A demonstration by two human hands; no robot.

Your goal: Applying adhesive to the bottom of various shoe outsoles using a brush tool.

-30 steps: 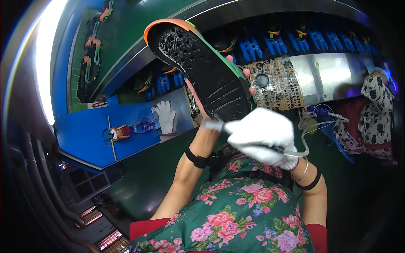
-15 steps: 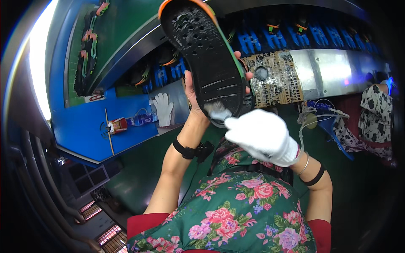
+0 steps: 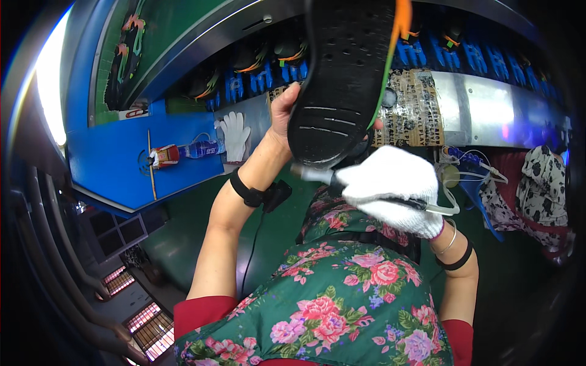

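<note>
A long black shoe sole (image 3: 342, 85) with an orange and green edge hangs upright in front of me, its top cut off by the view. Wet, shiny patches and a few grooves mark its face. My bare left hand (image 3: 282, 119) is closed round it, thumb along the left side and fingertips at the right edge. White-gloved, my right hand (image 3: 390, 186) grips a brush (image 3: 316, 174), whose bristles are at the sole's lower end; contact cannot be made out. A clear tube (image 3: 450, 210) runs from this hand.
Blue racks (image 3: 476, 58) with shoe parts line the far side. Brown taped cardboard (image 3: 412, 116) covers part of a metal ledge (image 3: 482, 113). On the left, a blue table (image 3: 110, 177) bears a stick, a bottle and a white glove (image 3: 235, 135). A person (image 3: 543, 189) is at right.
The sole has shifted right and stands straighter. The brush has moved from the sole's face to its lower end, and my right hand has turned slightly.
</note>
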